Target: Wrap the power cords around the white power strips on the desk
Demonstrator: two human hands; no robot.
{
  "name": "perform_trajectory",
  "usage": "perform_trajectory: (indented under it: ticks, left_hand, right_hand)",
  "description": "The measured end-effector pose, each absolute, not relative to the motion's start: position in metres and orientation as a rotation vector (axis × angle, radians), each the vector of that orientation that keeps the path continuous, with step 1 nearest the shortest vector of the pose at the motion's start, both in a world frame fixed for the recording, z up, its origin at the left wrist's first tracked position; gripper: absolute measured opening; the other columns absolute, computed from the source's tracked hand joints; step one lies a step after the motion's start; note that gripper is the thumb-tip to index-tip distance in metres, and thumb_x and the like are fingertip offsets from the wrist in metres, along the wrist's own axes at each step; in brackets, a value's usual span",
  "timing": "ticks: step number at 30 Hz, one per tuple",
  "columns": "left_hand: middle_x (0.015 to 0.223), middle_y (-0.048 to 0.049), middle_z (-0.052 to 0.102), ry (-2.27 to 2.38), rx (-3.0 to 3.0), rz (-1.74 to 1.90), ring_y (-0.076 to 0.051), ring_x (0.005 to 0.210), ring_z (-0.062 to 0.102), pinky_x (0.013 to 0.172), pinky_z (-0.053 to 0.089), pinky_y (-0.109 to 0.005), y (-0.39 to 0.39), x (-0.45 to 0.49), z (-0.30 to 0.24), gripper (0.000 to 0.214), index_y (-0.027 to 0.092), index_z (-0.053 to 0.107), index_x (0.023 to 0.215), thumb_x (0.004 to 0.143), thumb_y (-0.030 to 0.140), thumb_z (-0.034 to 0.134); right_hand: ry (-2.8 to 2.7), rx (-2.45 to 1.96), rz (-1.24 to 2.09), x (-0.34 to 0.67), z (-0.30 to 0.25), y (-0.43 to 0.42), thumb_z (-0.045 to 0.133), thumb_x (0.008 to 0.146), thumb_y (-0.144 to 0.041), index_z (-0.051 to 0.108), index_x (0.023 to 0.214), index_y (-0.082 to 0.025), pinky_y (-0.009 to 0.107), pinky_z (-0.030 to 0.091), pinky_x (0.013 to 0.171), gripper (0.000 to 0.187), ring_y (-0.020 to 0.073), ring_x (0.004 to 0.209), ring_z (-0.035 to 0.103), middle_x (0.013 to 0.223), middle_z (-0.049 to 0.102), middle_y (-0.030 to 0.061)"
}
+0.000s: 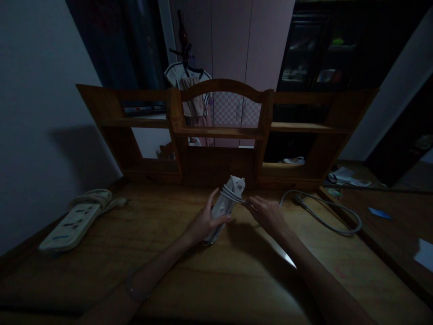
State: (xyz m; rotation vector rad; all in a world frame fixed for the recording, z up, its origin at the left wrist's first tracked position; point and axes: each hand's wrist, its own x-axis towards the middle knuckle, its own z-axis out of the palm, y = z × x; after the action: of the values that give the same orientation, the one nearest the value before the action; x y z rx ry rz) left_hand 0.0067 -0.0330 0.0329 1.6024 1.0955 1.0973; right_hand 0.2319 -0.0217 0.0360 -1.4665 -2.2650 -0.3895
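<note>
Left hand [204, 222] has its grip closed around the power strip [218, 210] over the counter [152, 223], likely steadying it, while right hand [267, 214] pinches the cord [232, 196], apparently keeping its turns snug.

- Left of centre, the bench [152, 210] gives a broad lane between the corded power strip [69, 228] and the left hand [204, 221]; the plug [119, 202] juts into its far part.
- Beyond that strip, the wall [50, 104] closes off the left.
- Ahead, the wooden shelf unit [219, 132] bars the far edge (its gaps do show through to the room behind).
- Between the hands, the held white strip [218, 212] and the cord [345, 233] running to the right hand [265, 214] block a straight crossing.
- Right, the cord's loop sprawls towards the bench edge; room remains on its near side, outside the right forearm.
</note>
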Motion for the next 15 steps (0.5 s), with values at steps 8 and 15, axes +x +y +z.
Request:
perform_trajectory:
  ticks: [8,15]
  left_hand:
    - [0.097,-0.0035,0.065,1.13,1.685,1.063,-0.02,0.085,0.062,0.079,0.044,-0.03,-0.0404,0.007,0.0355,0.068,0.023,0.031,0.131,0.075,0.041,0.065]
    - [0.082,0.0014,0.061,1.101,1.594,1.087,-0.017,0.071,0.057,0.069,0.044,-0.027,-0.0406,0.0081,0.0333,0.073,0.024,0.025,0.134,0.075,0.041,0.065]
  right_hand:
    - [-2.243,-1.447,-0.37,0.2279,0.0312,-0.0218,0.042,0.097,-0.039,0.061,0.087,-0.021,0.028,0.018,0.053,0.028,0.0134,0.067,0.058,0.083,0.066,0.0012]
    - [-2.245,-1.442,-0.423,0.2255,0.0327,-0.0264,0.04,0.097,-0.037,0.061,0.086,-0.021,0.028,0.016,0.052,0.029,0.0132,0.066,0.058,0.082,0.066,0.0018]
